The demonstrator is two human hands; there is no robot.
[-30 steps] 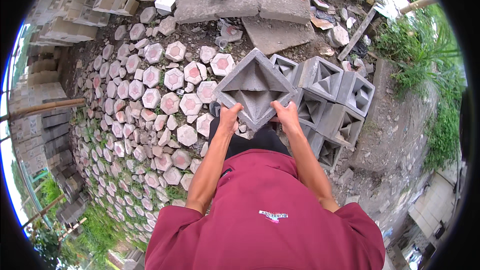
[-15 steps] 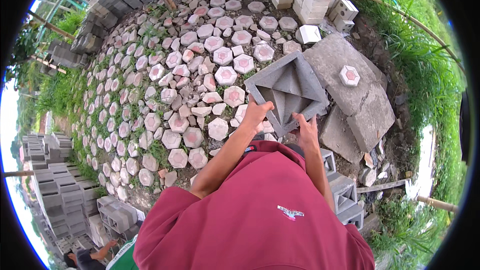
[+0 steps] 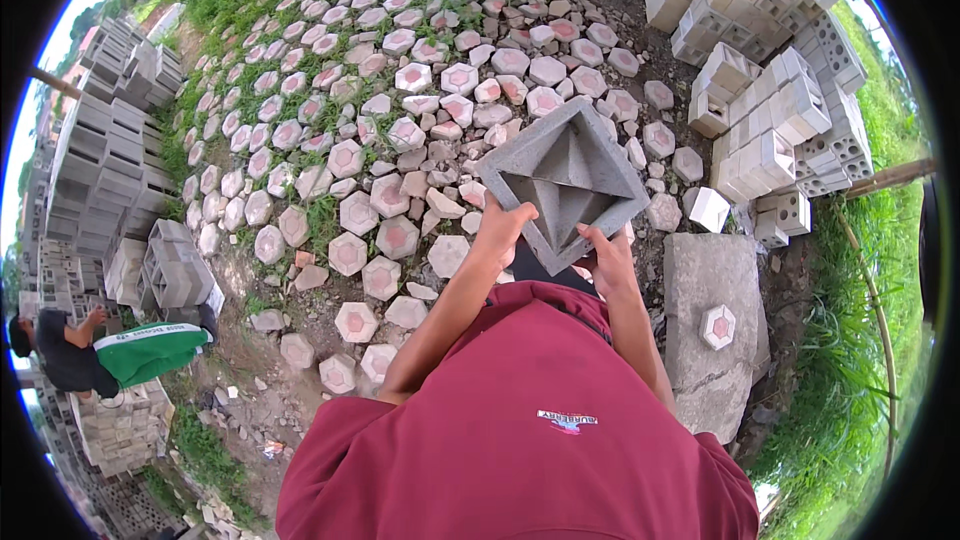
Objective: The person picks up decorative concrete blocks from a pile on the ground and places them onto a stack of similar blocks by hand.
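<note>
The left hand and right hand grasped the square concrete vent block by its two nearer edges, its near corner pointing bodyward between them, above the hexagonal pavers.

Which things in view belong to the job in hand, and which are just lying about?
In the job: square grey hollowed block; left hand and right hand, both gripping its near edges.

Apparently just about, untouched by these hands: hexagonal pavers over the ground; concrete slab bearing one paver; white block by the slab; stacked blocks at right.
</note>
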